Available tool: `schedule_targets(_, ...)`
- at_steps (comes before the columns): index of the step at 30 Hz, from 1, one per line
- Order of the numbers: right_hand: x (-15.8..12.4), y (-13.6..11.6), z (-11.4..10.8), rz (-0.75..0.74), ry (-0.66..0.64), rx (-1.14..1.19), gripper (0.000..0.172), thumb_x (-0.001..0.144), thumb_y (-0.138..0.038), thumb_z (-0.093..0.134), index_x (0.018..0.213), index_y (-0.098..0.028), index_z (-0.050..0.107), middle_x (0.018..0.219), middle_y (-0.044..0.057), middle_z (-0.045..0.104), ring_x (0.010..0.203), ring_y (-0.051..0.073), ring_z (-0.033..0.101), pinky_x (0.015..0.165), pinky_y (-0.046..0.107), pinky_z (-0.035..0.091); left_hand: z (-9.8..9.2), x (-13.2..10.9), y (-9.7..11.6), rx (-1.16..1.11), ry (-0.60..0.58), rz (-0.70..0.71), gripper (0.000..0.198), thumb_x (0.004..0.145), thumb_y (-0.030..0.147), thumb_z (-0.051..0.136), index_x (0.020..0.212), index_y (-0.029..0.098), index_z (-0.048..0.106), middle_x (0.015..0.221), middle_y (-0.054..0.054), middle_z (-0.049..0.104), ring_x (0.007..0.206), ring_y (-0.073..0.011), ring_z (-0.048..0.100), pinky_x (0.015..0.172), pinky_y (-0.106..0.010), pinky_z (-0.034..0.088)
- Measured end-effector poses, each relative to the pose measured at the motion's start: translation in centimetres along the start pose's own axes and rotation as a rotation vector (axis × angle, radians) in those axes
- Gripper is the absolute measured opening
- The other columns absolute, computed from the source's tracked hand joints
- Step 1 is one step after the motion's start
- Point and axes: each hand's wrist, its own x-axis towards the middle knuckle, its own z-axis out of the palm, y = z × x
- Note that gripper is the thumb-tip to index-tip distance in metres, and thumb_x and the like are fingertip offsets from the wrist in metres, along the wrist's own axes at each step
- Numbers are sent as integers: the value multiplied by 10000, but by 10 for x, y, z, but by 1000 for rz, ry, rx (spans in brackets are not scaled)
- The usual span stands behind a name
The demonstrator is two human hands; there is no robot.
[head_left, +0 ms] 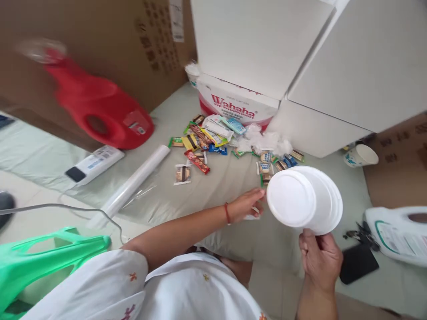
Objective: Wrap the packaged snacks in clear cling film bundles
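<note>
My right hand (319,258) grips the lower edge of a stack of white foam plates (303,199), held tilted above the floor. My left hand (247,205), with a red thread on the wrist, reaches forward to the stack's left rim; its fingers curl around a small white thing I cannot make out. Just beyond both hands lies a heap of wrapped snacks (213,142) on a pale cloth (160,191).
A Wahaha carton (233,103), white boxes (333,66), a red jug (100,111), a remote (93,164), a clear film roll (133,184), a paper cup (360,155), a green bag (40,258), a white jug (400,238), scissors (362,233) and a dark pouch (358,263) lie around.
</note>
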Motion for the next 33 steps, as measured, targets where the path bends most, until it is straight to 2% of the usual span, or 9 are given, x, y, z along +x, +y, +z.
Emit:
schedule_targets(2,17,-1,-29,-158,126,-398,375,852,-550,763,880,-178,725,638,-8,595,591,138,498,595,284,415,-14,-12,-1,362,131,167,410,857,507,713,1116,198,637,945,-19,617,725,-123,600,601,-234,469)
schedule_targets(5,56,4,-70,-303,138,-989,364,938,-499,603,923,-173,763,869,81,720,760,198,601,671,303,415,-43,-39,-2,758,198,386,308,957,472,583,1001,183,681,1023,-67,629,865,-169,619,714,-284,502)
schedule_targets(9,126,26,-90,-130,29,-1413,318,949,-333,540,1106,-212,788,1056,135,734,774,217,607,671,331,395,-76,-84,-12,1066,514,560,250,1013,378,495,991,200,670,1020,-68,637,812,-166,608,767,-323,532)
schedule_targets(16,290,54,-66,76,77,-1348,388,871,-124,558,1192,-56,765,990,217,677,943,293,606,833,415,428,-112,-127,-37,1220,620,529,235,1011,376,492,966,238,677,1003,-56,685,812,-188,678,694,-311,584)
schedule_targets(20,350,55,-52,110,120,-1267,403,870,-76,562,1222,16,735,1050,261,664,984,297,590,841,413,390,-127,-133,-48,1287,618,586,176,997,323,524,1011,250,684,1050,-62,706,938,-215,716,806,-332,609)
schedule_targets(23,367,55,-46,122,112,-1255,471,885,-48,561,1338,28,665,1160,289,658,1072,295,601,858,401,377,-128,-134,-55,1315,622,616,152,987,294,549,1074,244,663,1089,-70,698,876,-202,707,779,-329,606)
schedule_targets(26,368,58,-47,115,120,-1259,648,923,-84,550,1542,66,432,1369,356,551,1244,328,562,906,414,364,-122,-134,-55,1287,652,603,172,994,296,557,1141,217,597,1104,-81,663,742,-155,654,708,-309,589)
schedule_targets(29,358,63,-57,91,96,-1258,865,903,-105,605,1641,73,190,1550,403,352,1386,370,475,961,414,361,-115,-132,-53,1249,677,570,192,1005,319,546,1157,203,556,1153,-101,622,741,-139,632,726,-318,586)
schedule_targets(33,322,60,-68,30,89,-1169,987,874,-209,712,1658,31,162,1659,395,156,1483,423,371,1039,433,366,-103,-124,-51,1232,625,528,202,1003,332,530,1154,205,576,1202,-112,609,833,-167,638,786,-341,578)
